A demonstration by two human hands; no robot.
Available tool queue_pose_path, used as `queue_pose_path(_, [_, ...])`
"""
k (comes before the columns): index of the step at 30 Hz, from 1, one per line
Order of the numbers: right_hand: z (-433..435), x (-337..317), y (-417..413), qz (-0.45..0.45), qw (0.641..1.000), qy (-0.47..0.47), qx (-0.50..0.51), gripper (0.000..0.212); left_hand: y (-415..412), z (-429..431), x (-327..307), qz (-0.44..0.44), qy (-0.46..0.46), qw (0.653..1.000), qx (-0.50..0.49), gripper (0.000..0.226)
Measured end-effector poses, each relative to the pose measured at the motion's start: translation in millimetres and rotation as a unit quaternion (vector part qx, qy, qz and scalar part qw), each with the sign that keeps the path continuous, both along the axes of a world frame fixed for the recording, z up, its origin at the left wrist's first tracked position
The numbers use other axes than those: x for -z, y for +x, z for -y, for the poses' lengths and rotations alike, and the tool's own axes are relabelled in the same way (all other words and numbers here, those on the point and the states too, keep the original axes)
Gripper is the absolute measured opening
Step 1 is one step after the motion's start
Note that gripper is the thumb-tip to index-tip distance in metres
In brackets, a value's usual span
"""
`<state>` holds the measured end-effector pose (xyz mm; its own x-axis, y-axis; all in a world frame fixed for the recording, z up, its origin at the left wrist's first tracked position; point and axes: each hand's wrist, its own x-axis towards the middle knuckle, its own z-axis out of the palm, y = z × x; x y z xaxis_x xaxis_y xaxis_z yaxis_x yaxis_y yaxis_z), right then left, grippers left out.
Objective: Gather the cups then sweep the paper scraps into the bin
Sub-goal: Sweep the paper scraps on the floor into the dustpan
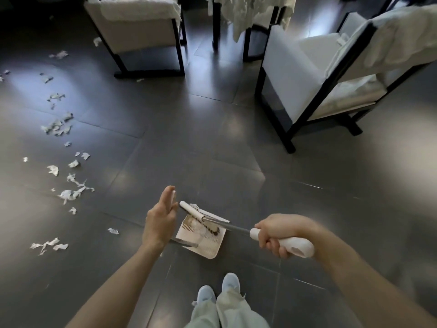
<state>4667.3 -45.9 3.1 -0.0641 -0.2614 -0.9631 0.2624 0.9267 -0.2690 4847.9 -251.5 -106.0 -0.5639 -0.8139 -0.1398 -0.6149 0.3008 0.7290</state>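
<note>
My right hand (275, 235) grips the white handle of a long broom (238, 227). Its metal shaft runs left to a white brush head (191, 210) that lies over a beige dustpan (208, 242) on the floor in front of my feet. Above the dustpan's left side my left hand (160, 223) hovers with straight fingers, holding nothing, close to the tip of the brush head. A metal bar of the dustpan shows under that hand. Several white paper scraps (71, 192) lie strewn along the left of the dark floor. No cups or bin are in view.
Two white armchairs with black frames stand ahead, one at the far left (137, 31) and one at the right (319, 74). Between them is a table leg (215, 22) with white cloth hanging. My shoes (220, 290) are just behind the dustpan.
</note>
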Motion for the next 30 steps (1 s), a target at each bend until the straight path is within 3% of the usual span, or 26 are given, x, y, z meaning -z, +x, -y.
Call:
queue_pose_path(11, [37.0, 2.1, 32.8, -0.101, 0.99, -0.044, -0.087, 0.049, 57.6, 4.4, -18.7, -0.017, -0.005, 0.999, -0.048, 0.037])
queue_pose_path(18, [98.8, 46.4, 53.8, -0.176, 0.943, -0.081, -0.271, 0.043, 126.3, 13.7, -14.4, -0.019, 0.001, 0.989, -0.147, 0.038])
queue_pose_path(21, [111.8, 70.3, 78.5, -0.153, 0.932, -0.076, -0.319, 0.047, 150.6, 16.8, -5.4, -0.005, -0.005, 0.984, -0.179, 0.038])
queue_pose_path(25, [104.6, 92.4, 120.2, -0.068, 0.947, -0.042, -0.312, 0.079, 166.2, 30.3, -0.6, -0.016, 0.003, 0.976, -0.215, 0.038])
queue_pose_path(30, [119.1, 64.4, 133.8, -0.014, 0.951, -0.032, -0.308, 0.066, 190.4, 44.6, -1.7, -0.011, 0.004, 0.97, -0.245, 0.037])
